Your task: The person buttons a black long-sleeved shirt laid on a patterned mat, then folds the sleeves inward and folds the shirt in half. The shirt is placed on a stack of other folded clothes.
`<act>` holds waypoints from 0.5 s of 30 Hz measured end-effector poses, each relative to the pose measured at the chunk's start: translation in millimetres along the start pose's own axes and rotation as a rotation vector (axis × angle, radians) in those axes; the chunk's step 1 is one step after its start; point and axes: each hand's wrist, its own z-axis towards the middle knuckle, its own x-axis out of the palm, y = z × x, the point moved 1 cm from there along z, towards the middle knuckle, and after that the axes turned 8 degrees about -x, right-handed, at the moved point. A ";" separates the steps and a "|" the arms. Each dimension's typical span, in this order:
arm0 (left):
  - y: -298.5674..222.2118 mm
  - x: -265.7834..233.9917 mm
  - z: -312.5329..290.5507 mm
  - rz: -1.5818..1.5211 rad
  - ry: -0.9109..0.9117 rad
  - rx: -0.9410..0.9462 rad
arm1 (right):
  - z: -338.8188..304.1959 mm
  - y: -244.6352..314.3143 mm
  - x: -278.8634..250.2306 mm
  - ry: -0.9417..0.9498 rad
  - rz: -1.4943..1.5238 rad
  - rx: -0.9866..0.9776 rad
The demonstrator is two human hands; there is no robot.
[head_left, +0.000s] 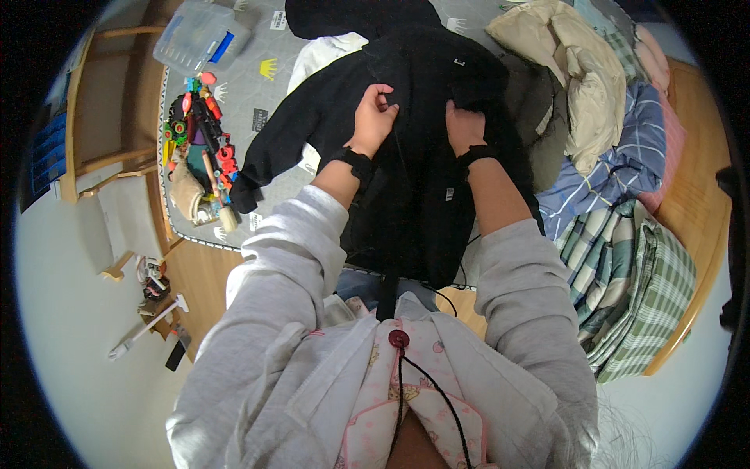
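With your left hand [376,117] curled and right hand [466,127] half-closed, whether pinching cloth I cannot tell, work gently and evenly on the black jacket [418,164] beneath them, spread on the bed [251,87], toys [206,119] to its left, blue checked cloth [637,144] to its right.

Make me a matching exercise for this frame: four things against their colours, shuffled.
Things:
1. Garment under the left hand and right hand
2. Lidded box, upper left
3. Puffy fabric, upper right
4. Pile of small items, left

Colours:
A. See-through, with a blue part
B. Many-coloured
C. Black
D. Cream

Pairs: 1-C, 2-A, 3-D, 4-B
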 end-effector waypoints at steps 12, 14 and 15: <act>-1.1 -6.2 -8.9 -0.219 -0.042 -0.255 | -1.9 -16.1 22.4 -0.096 -0.071 -0.104; 2.0 -7.8 -6.4 -0.313 0.011 -0.284 | -2.5 -9.6 22.8 -0.056 -0.084 -0.029; 2.9 -8.6 -5.8 -0.347 0.040 -0.312 | -2.8 -7.9 23.5 -0.009 -0.092 -0.015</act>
